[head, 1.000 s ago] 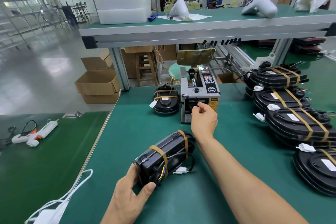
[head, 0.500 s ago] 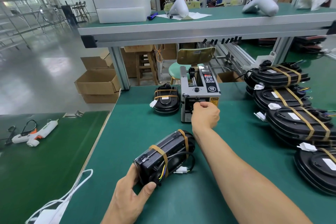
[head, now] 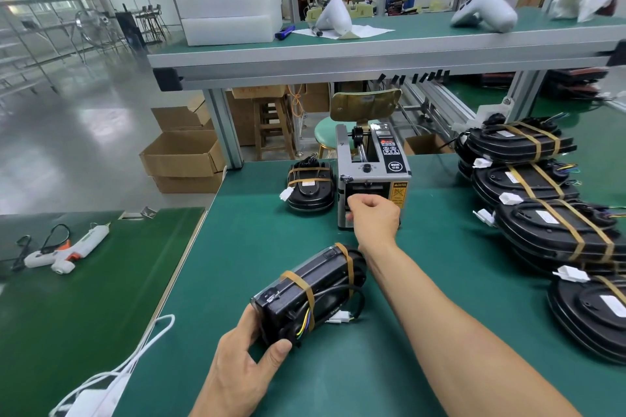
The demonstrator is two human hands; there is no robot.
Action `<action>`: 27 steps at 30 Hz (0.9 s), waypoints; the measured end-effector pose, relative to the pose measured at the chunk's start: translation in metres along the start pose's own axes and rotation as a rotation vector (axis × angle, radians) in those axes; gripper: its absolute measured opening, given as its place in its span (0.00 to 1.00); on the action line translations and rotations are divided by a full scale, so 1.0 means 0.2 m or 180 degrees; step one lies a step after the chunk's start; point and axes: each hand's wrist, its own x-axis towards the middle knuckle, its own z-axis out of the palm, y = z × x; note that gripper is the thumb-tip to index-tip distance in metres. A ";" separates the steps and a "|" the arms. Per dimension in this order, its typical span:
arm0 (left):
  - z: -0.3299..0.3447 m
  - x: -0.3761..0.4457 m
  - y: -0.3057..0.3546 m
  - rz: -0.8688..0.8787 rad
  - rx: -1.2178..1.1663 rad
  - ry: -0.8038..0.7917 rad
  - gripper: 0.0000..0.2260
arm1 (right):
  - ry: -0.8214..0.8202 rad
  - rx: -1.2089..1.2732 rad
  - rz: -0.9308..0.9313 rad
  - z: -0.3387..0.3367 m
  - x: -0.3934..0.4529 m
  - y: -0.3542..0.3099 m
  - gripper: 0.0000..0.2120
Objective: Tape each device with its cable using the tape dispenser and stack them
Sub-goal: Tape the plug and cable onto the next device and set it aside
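- At the near middle of the counter, my left hand grips the near end of the black device lying on its side; two brown tape bands already cross it, and its cable lies tucked against it.
- My right hand is curled at the mouth of the tape dispenser, fingers pinched as if on a strip; I cannot see the tape itself.
- On the right, a row of taped devices lies overlapped, and one more taped device sits left of the dispenser.
- By my judgement, much is done; this piece probably needs another band, then stacking.
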 end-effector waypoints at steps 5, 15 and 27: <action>0.01 0.00 0.05 0.0051 -0.0061 -0.0041 0.26 | -0.0916 0.0361 0.0090 -0.17 -0.05 -0.04 0.03; 0.01 0.01 0.07 0.0051 -0.0087 0.0011 0.26 | -0.2367 0.1648 0.0515 -0.51 -0.33 -0.21 0.04; 0.00 0.00 0.05 0.0022 -0.0066 -0.0063 0.25 | -0.1711 0.0358 -0.0037 -0.50 -0.41 -0.15 0.07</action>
